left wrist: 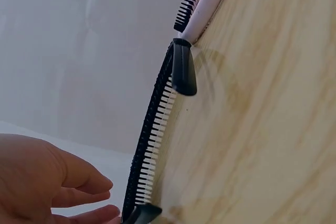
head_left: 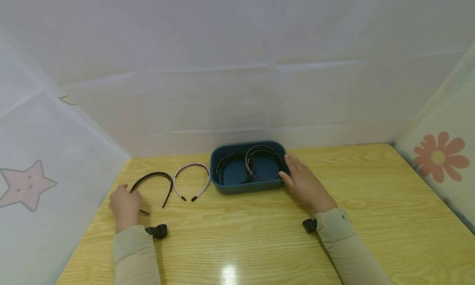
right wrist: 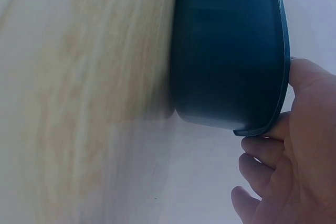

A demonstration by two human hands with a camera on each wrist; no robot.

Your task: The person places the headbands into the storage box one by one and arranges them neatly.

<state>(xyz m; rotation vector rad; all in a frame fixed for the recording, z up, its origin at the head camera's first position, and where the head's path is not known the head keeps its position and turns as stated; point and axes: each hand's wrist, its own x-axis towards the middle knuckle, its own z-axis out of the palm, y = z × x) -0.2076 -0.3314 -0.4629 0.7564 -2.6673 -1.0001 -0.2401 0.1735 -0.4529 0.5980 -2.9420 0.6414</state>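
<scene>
At the left of the table, a black toothed headband lies by my left hand. In the left wrist view, the thumb and loosely bent fingers come close to one end of its band; whether they touch it I cannot tell. Beside it lies a pink headband with black tips. My right hand holds the right end of a dark blue bin, thumb over the rim and fingers along the outside. Inside the bin rest dark headbands, one with a speckled pinkish band.
The wooden table runs up to a pale sheet behind. More sheets hang at both sides, printed with a pink star and a red flower. A dark wrist strap sits at the left sleeve.
</scene>
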